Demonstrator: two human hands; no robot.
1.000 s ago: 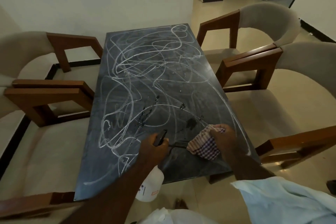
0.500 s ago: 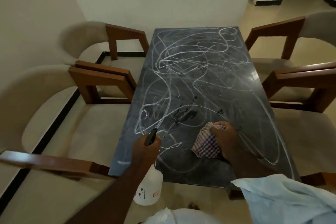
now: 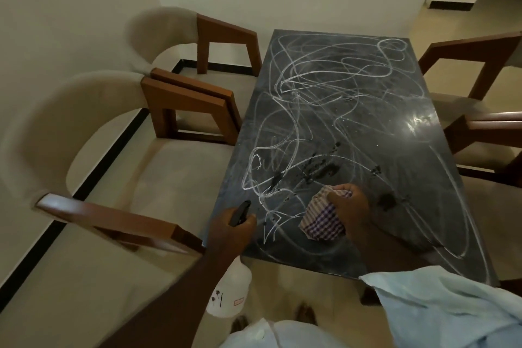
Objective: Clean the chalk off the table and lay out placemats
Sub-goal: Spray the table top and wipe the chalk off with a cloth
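Note:
A dark stone table (image 3: 395, 87) is covered in white chalk scribbles (image 3: 316, 79), with dark wet spray patches (image 3: 319, 168) near its middle. My left hand (image 3: 231, 232) grips a white spray bottle (image 3: 230, 288) by its black nozzle, at the table's near left corner. My right hand (image 3: 348, 207) holds a bunched checked cloth (image 3: 322, 216) pressed on the tabletop near the front edge. No placemats are in view.
Two beige chairs with wooden arms (image 3: 183, 104) stand along the table's left side, close to a wall. Two more chairs (image 3: 485, 121) stand on the right. A doorway opens at the far right. My light blue sleeve (image 3: 440, 305) hangs over the near table edge.
My view has swung left, so the left chairs and wall fill more of the frame. More wet patches show on the table. Both hands keep their grips near the front edge.

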